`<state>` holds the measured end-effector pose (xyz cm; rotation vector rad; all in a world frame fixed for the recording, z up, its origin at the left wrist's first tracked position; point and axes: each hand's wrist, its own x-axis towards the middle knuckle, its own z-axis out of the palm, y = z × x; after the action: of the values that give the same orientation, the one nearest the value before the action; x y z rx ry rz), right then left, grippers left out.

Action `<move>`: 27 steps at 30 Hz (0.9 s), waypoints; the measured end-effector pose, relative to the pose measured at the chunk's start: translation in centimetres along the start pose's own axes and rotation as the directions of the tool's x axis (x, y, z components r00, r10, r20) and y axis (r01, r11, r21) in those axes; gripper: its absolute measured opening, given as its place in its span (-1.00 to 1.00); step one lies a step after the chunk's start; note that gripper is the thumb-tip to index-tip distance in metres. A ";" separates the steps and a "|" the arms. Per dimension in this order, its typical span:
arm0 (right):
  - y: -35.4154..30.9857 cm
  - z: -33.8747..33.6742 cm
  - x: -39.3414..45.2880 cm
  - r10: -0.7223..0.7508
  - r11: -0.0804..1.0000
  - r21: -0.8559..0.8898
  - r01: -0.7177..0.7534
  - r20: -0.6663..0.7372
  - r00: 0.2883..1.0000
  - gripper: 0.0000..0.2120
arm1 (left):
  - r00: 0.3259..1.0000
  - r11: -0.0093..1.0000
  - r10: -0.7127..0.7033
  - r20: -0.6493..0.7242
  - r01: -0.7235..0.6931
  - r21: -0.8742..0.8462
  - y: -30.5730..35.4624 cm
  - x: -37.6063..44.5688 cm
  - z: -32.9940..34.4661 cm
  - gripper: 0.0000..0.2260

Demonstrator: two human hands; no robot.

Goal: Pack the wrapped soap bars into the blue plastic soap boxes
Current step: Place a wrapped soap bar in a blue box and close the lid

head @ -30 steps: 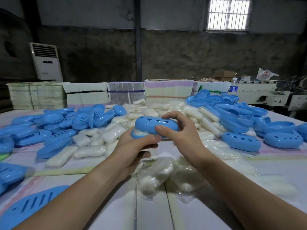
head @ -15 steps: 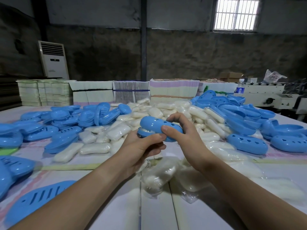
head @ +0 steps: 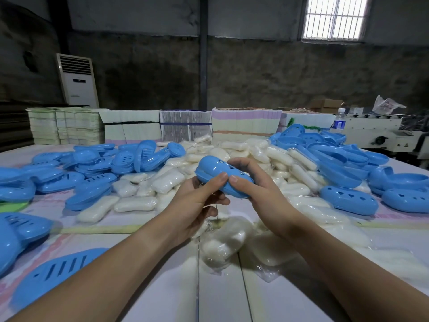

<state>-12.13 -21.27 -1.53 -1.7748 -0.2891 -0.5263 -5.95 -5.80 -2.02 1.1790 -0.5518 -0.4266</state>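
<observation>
The blue soap box (head: 221,178) is held up off the worktop (head: 222,296), right between the two hands and a little above the soap pile. Its long axis runs from upper left, away from the person, down to lower right, so it sits tilted, with the lid side and its cut-out holes turned up and away. The seam between lid and base looks closed or close to it; no soap can be seen through it, so whether a bar is inside cannot be told. The left hand (head: 197,205) grips the near left end from below, its thumb pressed on the near edge. The right hand (head: 257,189) wraps over the far right end, fingers curled across the top and thumb meeting the left thumb on the same near edge. Both hands are equally close to the box, since both hold it. Judging by this, the next move is either a last squeeze along that edge or setting the box down. Closed boxes (head: 348,199) lie to the right, just beyond the right hand, so that hand seems better placed to carry it there. Wrapped soap bars (head: 134,203) lie in a heap ahead and below the hands, and loose lids and bases (head: 88,194) are piled to the left.
</observation>
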 end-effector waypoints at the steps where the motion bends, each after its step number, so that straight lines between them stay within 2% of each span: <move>1: -0.1 0.0 -0.1 -0.002 1.000 -0.004 0.002 0.006 1.000 -0.72 | 1.000 1.000 0.005 0.012 -0.005 0.003 0.0 0.0 0.0 -0.52; 5: -0.1 0.2 -0.2 -0.010 1.000 -0.014 0.010 0.003 1.000 -0.67 | 0.999 0.998 -0.026 0.045 0.029 -0.054 0.1 0.1 -0.2 -0.68; 10: 0.2 0.5 0.1 0.031 0.999 0.029 -0.031 -0.024 0.999 -0.74 | 0.993 0.993 -0.063 0.095 0.072 -0.096 0.4 0.3 -0.4 -0.61; 14: 0.1 0.6 -0.2 0.045 0.999 -0.013 -0.045 -0.008 0.999 -0.66 | 0.994 0.995 -0.046 0.102 0.054 -0.080 0.3 0.4 -0.3 -0.57; 19: -0.3 0.5 -0.2 0.104 0.992 -0.078 -0.099 0.060 0.993 -0.66 | 0.995 0.996 -0.043 0.095 0.050 -0.074 0.2 0.4 -0.5 -0.55; 27: -0.1 0.2 0.0 0.093 0.993 -0.072 -0.090 0.041 0.995 -0.61 | 0.993 1.000 -0.027 0.111 0.026 0.006 0.1 0.2 -0.3 -0.48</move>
<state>-12.16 -21.04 -1.48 -1.8601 -0.2215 -0.4363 -5.63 -5.64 -1.98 1.1735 -0.6339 -0.5163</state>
